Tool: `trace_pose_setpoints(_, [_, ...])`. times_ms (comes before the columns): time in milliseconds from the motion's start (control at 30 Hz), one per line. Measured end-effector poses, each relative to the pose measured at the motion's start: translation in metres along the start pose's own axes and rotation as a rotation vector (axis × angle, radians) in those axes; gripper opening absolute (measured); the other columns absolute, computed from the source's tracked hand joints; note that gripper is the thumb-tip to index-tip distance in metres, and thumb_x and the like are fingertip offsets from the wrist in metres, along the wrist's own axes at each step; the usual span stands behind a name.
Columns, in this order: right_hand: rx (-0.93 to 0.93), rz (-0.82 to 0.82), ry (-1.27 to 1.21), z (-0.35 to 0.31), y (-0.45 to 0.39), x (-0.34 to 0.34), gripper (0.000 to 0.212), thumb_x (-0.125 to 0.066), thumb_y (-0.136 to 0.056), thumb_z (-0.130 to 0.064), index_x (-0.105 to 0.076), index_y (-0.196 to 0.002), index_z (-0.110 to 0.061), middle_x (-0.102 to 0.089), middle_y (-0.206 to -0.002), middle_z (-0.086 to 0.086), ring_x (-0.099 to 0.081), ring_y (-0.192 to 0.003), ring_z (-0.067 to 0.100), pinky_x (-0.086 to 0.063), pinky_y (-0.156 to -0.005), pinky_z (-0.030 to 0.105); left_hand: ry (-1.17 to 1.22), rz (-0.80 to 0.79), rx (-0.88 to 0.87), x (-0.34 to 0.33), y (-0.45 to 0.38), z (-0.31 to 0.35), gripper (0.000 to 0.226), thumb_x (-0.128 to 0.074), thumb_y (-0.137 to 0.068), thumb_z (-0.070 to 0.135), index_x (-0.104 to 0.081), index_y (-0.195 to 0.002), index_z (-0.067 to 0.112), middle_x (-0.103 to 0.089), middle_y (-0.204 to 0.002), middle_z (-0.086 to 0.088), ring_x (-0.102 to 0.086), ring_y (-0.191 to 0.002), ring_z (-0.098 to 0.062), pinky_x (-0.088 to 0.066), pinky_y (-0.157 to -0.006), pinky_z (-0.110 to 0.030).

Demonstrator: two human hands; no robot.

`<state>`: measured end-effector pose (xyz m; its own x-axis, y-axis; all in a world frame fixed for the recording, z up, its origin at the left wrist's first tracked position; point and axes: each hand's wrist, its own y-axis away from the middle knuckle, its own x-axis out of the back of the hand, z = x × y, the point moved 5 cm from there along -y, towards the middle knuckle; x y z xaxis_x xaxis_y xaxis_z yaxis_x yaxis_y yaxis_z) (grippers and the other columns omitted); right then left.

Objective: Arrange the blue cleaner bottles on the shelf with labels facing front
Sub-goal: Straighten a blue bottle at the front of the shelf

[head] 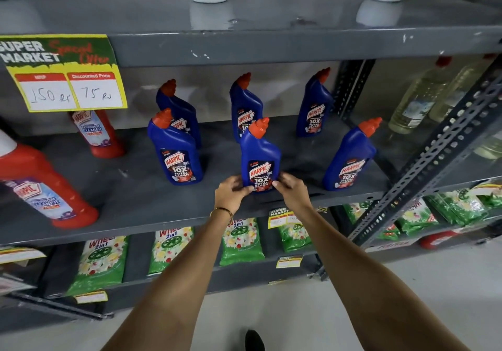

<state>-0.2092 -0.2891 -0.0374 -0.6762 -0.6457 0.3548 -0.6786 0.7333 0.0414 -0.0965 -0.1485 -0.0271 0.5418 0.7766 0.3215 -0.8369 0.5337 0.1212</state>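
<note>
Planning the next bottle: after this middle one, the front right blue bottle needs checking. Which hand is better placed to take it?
Right. The right hand sits on the held bottle's right side, nearest the front right bottle, with bare shelf between. The left hand would probably have to cross over.

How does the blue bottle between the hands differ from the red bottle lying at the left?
The blue bottle stands upright; the red bottle leans steeply. The left hand and right hand hold the blue one at its base; nothing touches the red one. Caps: red against white. Both carry Harpic labels facing front.
</note>
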Motion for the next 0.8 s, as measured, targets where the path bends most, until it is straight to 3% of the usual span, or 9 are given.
trace_pose_setpoints(800, [-0.007,-0.028,0.013,-0.006,0.03,0.005,0.028,-0.058,-0.087,-0.01,-0.062,-0.115,-0.008,-0.068,-0.115,0.011,-0.061,-0.108,0.019,-0.047,-0.099,0.037,-0.005,-0.011,-0.014,0.003,0.026,-0.003,0.046,-0.075,-0.071,0.013,-0.059,-0.114,0.006,-0.066,-0.114,-0.014,-0.06,-0.096,-0.017,-0.048,-0.089,-0.028])
